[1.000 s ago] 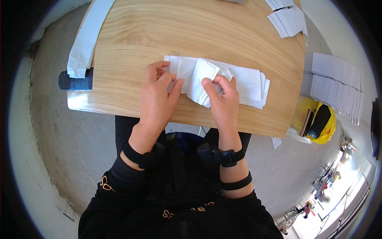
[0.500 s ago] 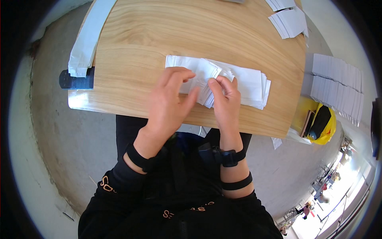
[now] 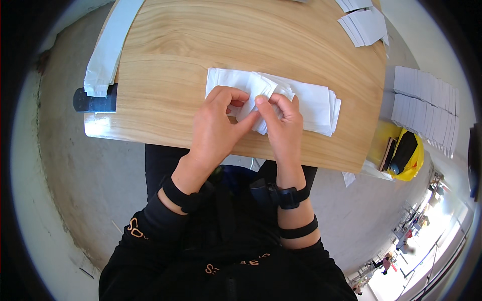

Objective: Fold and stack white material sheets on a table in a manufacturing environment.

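A stack of long white paper pieces [image 3: 315, 108] lies across the table near its front edge. On its middle sits a smaller bunch of folded white paper [image 3: 262, 85], with several layered edges showing. My left hand [image 3: 213, 123] is curled at the left side of this bunch, thumb and fingers closing on the paper. From the right, my right hand [image 3: 285, 123] pinches the bunch, its thumb on top and the fingers bent behind. Both thumbs come close together over the paper. The hands hide the lower part of the folds.
On the wooden table [image 3: 170, 65], a long white paper stack [image 3: 108, 55] lies at the left, over a dark blue object [image 3: 98, 103]. White paper piles [image 3: 364, 27] lie far right. Beyond the right edge are rows of stacked white paper [image 3: 424, 100] and a yellow bag [image 3: 414, 160].
My left hand has moved right and closed in on the folded paper. My right thumb has shifted slightly left onto the top of the bunch.
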Available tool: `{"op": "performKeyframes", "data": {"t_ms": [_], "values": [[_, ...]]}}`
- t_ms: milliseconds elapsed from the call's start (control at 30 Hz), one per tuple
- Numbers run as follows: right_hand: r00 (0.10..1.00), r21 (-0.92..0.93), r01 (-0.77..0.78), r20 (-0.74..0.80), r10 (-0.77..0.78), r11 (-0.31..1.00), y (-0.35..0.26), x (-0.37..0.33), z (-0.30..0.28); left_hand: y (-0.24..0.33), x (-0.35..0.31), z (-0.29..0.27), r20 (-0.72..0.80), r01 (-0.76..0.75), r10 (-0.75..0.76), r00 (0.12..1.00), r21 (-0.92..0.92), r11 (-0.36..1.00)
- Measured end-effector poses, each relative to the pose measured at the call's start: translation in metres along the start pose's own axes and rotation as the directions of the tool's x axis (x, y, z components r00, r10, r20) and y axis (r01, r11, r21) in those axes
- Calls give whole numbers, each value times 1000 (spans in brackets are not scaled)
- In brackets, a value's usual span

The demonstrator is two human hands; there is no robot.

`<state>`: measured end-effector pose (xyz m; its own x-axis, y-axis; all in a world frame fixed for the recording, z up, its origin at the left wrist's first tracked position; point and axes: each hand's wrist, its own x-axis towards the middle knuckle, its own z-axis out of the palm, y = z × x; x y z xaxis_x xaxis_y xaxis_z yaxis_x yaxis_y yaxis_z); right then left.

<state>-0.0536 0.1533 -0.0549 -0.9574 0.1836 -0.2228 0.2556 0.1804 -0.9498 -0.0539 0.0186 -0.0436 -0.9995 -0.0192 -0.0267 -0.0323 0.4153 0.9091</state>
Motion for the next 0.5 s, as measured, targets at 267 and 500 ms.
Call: {"op": "performKeyframes", "data": {"t_ms": [267,500], "values": [[1000,16,8,5,-8,1000,3,1,0,-8,-2,-2,20,174,-174,985,-236,956],[1000,-41,19,-12,-20,999,0,1,0,-11,-1,-7,64,313,-310,949,-336,888]]}}
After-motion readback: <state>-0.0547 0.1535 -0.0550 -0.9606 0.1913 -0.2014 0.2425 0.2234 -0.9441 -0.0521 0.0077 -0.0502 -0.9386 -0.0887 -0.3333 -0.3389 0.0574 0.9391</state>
